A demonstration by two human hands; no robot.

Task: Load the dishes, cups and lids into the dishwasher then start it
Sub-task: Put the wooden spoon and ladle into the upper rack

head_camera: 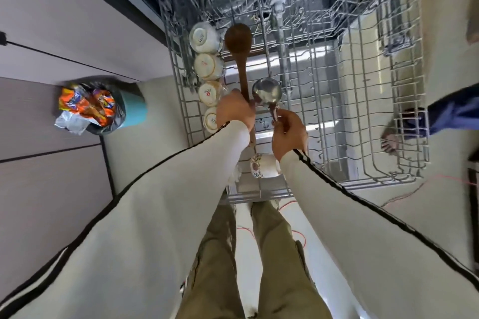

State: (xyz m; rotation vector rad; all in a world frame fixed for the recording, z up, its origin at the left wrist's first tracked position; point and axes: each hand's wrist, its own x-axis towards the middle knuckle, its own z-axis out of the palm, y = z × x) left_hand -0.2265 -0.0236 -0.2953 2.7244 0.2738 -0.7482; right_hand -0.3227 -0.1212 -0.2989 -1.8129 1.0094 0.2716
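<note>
Head view, upper rack (pixel 404 137): your left hand (pixel 234 111) grips wooden spoon (pixel 238 39), long axis front-to-back; your right hand (pixel 289 133) pinches steel ladle (pixel 267 93) handle, just beside it.

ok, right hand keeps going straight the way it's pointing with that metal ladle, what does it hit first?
Probably the upper rack wires. The right hand points the metal ladle away and slightly left, beside the wooden spoon held by the left hand. Depth is unclear from above.
</note>
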